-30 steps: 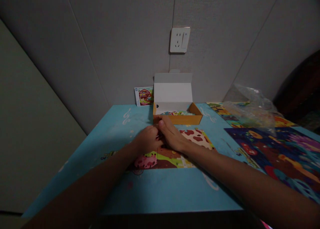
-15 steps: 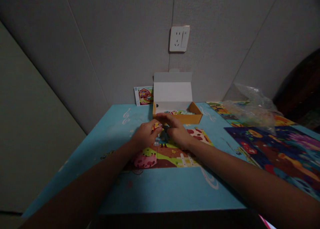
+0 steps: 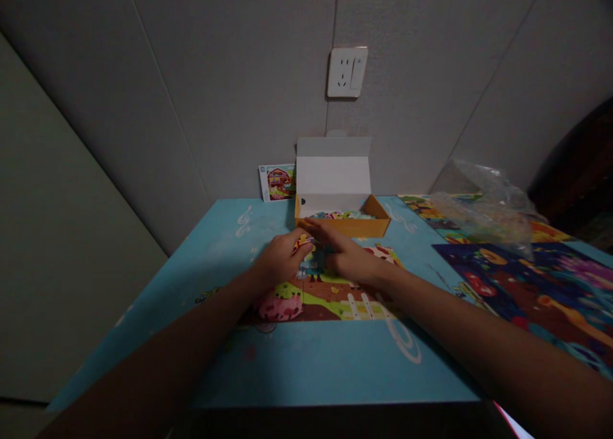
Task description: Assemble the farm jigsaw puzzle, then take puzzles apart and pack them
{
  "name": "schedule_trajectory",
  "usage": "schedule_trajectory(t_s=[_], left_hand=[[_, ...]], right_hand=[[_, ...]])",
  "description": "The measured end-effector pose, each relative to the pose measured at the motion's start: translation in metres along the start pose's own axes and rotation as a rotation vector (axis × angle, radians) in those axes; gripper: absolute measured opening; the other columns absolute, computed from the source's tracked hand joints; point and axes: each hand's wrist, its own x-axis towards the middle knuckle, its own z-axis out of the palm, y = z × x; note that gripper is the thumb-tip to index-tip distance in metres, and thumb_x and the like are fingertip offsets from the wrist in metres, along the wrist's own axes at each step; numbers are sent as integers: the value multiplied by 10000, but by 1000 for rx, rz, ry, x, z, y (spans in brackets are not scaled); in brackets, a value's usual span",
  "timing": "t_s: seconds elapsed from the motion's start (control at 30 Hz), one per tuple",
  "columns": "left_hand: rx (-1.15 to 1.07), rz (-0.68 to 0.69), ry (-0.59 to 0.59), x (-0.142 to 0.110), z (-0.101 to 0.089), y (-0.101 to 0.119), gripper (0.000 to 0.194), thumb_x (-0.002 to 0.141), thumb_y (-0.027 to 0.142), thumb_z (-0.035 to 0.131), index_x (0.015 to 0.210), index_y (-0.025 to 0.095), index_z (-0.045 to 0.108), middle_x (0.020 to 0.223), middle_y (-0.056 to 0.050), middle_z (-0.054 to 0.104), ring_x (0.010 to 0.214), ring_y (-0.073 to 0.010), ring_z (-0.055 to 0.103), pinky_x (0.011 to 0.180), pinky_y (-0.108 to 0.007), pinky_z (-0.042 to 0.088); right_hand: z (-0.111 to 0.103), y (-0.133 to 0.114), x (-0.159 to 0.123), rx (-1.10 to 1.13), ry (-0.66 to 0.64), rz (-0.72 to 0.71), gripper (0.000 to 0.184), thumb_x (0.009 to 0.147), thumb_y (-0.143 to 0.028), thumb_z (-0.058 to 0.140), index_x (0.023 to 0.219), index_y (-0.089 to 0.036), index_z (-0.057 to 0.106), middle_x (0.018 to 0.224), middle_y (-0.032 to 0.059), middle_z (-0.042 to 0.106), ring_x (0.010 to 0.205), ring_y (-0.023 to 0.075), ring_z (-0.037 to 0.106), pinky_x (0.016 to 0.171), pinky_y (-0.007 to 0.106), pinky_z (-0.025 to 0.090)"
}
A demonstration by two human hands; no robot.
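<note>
My left hand (image 3: 281,258) is closed on a small colourful puzzle piece (image 3: 302,242), which shows between thumb and fingers. Close by on the right, my right hand (image 3: 345,254) has its fingers stretched out toward the left fingertips, thumb apart, with nothing seen in it. Beneath both hands lies a joined farm-picture puzzle (image 3: 316,293) with a pink pig and a white fence; the hands and arms cover part of it. Just beyond the fingers stands an orange-edged box (image 3: 364,228), lid up, holding several puzzle pieces (image 3: 335,215).
A picture card (image 3: 279,182) leans at the wall, left of the box. On the right side of the blue table (image 3: 335,369) lie a dark, colourful puzzle (image 3: 541,298) and a clear plastic bag (image 3: 498,203). A socket (image 3: 347,72) is on the wall.
The view has shifted slightly. My right hand's fingers have straightened a little and lie nearer the piece in my left hand, which stays in its grip.
</note>
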Motion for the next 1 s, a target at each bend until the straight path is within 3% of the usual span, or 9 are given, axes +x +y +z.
schedule_trajectory(t_s=[0.2,0.33,0.43,0.53,0.67,0.77,0.87,1.0], left_hand=[[-109,75,15,1,1,3,221,876,278,542,1057,159,585,1033,-70,655,953,-213,603,850,-324,437],[-138,141,-52,0,6,-1,521,724,417,726,1125,142,537,1090,-100,618,997,-255,580,870,-367,454],[-69,183,-53,-1,9,-2,640,634,438,786,1124,126,520,1079,-122,602,984,-277,574,852,-399,467],[-22,203,-27,-2,10,-1,342,773,269,655,1065,131,543,1021,-105,620,936,-242,588,825,-375,470],[5,210,-29,-3,10,1,210,837,145,502,1037,151,566,982,-81,646,903,-208,606,807,-340,471],[26,174,-45,-3,10,1,204,863,188,499,1051,151,567,983,-89,657,902,-218,616,803,-345,477],[-4,166,-41,-2,8,1,229,893,204,471,1100,153,554,1042,-98,655,962,-217,615,848,-345,469],[-48,163,-70,-2,6,1,216,911,208,445,1086,151,558,1031,-96,652,935,-205,617,825,-334,472]], right_hand=[[15,9,10,215,201,101,625,658,-38,454,1236,-270,504,1345,45,541,1265,213,474,1107,450,336],[23,4,14,369,339,204,312,844,-272,496,1145,-224,561,1218,73,612,1190,225,521,1040,421,405],[25,-7,12,494,276,245,439,874,-538,462,1127,-196,570,1158,96,634,1125,233,556,981,397,449],[18,-20,9,580,160,323,588,851,-642,424,1211,-187,525,1183,125,624,1118,257,564,936,407,470],[1,-24,9,512,178,289,473,891,-409,442,1303,-178,452,1272,136,575,1186,247,525,1039,429,379],[-10,-19,10,432,141,288,485,753,-158,485,1237,-173,516,1286,124,569,1219,250,503,1071,447,346],[-19,-15,8,298,14,258,541,641,-61,483,1152,-203,588,1303,85,568,1244,239,482,1081,438,346],[-31,-20,2,132,-207,278,678,568,-1,519,1210,-214,570,1335,65,543,1216,233,504,1056,415,384]])
